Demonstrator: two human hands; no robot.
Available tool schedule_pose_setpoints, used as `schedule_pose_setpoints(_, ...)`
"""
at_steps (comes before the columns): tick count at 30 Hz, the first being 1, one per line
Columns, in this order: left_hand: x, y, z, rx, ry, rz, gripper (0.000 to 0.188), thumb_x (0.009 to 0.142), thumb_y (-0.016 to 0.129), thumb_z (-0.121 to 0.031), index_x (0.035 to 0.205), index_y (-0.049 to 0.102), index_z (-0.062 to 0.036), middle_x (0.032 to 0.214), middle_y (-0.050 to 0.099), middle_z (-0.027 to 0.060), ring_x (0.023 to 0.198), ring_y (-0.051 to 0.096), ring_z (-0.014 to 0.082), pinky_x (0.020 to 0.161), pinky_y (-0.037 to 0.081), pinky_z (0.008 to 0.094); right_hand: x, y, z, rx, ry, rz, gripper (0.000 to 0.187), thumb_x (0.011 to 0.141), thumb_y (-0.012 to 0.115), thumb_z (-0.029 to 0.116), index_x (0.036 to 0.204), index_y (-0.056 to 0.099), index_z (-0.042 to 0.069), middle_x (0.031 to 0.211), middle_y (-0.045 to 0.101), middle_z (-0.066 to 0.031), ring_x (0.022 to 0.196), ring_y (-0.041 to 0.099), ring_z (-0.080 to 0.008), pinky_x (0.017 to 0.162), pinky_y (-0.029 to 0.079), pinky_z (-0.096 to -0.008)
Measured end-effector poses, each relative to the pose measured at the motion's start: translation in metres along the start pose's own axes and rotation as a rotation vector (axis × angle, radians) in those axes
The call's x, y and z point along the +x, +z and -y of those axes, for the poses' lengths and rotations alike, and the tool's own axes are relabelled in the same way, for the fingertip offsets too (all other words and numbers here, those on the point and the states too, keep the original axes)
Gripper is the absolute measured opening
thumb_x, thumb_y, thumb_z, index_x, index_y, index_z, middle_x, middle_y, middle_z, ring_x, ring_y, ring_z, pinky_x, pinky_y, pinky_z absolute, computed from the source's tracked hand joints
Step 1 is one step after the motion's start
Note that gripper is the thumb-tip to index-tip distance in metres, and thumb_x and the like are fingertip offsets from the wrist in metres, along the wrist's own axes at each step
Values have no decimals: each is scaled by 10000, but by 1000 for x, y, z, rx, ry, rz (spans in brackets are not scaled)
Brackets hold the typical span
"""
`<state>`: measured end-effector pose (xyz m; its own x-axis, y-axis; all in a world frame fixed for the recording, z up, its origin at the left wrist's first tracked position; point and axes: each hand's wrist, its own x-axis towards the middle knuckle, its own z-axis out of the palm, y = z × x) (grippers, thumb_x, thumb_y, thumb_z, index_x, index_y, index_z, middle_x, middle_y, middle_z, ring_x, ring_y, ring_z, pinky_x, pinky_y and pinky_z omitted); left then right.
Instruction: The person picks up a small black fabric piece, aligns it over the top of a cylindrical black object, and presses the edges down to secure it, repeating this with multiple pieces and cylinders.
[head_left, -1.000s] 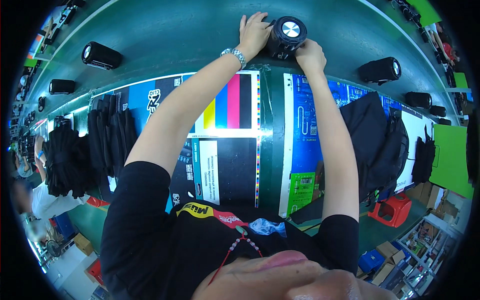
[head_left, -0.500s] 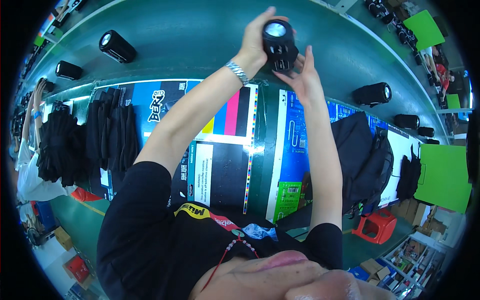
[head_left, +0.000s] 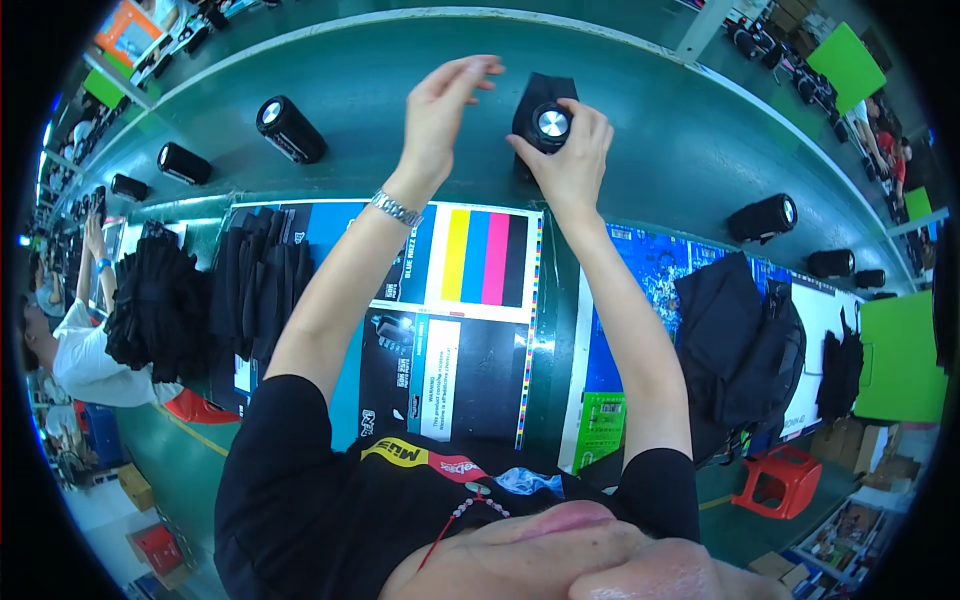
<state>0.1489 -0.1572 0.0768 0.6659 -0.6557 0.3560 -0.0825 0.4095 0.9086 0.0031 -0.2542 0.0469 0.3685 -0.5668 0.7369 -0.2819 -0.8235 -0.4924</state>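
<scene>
A black cylindrical speaker point(head_left: 540, 127) with a shiny silver disc on its end is gripped by my right hand point(head_left: 578, 160), thumb on one side and fingers on the other. Just beyond it shows a dark, angular black piece point(head_left: 551, 88); whether it is part of the speaker or separate I cannot tell. To the left, apart from the speaker, my left hand point(head_left: 445, 108) is raised over the green surface with fingers stretched and nothing in them.
More black speakers lie along the green surface point(head_left: 400, 60), including one at left point(head_left: 291, 129) and one at right point(head_left: 763, 218). Stacked black cloth pouches point(head_left: 262, 270) rest on printed sheets nearer me. A black fabric heap point(head_left: 735, 320) lies at right. A co-worker's arm point(head_left: 95, 240) reaches in at far left.
My left hand has let go of the speaker and moved left. My right hand now holds the speaker alone, slightly lower in view. The surroundings have shifted a little right and down.
</scene>
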Motion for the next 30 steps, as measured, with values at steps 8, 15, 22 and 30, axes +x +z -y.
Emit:
schedule_pose_setpoints(8, 44, 39, 34, 527, -136, 465, 323, 871, 663, -267, 1035, 684, 9, 956, 679, 100, 832, 608, 143, 743, 499, 246, -6, -15, -1, -138, -15, 137, 686, 662, 831, 353, 1162, 505, 15, 1128, 488, -178, 1123, 438, -359, 954, 390, -440)
schedule_pose_setpoints(15, 47, 59, 17, 523, 46, 452, 232, 860, 677, -216, 940, 697, 0, 836, 673, 70, 773, 614, 118, 699, 490, 220, -4, -4, -38, 652, 568, 247, 864, 646, 871, 300, 1189, 298, -50, 1067, 560, -177, 961, 595, -221, 811, 487, -273)
schedule_pose_setpoints(22, 8, 58, 14, 581, 385, 420, 175, 902, 631, -173, 1008, 677, -41, 872, 620, 33, 686, 533, 79, 614, 444, 198, 9, -14, -51, 559, 547, 359, 761, 721, 805, 351, 1201, 419, -95, 1116, 567, -170, 977, 585, -186, 835, 475, -273)
schedule_pose_setpoints(30, 32, 75, 67, -365, -286, 66, 518, 976, 429, -462, 1212, 558, -19, 1186, 606, 130, 1051, 587, 178, 892, 468, 343, 43, -7, -102, 1100, 964, 13, 867, 928, 287, 668, 1332, 383, -93, 1258, 534, -155, 1207, 478, -233, 1063, 295, -340)
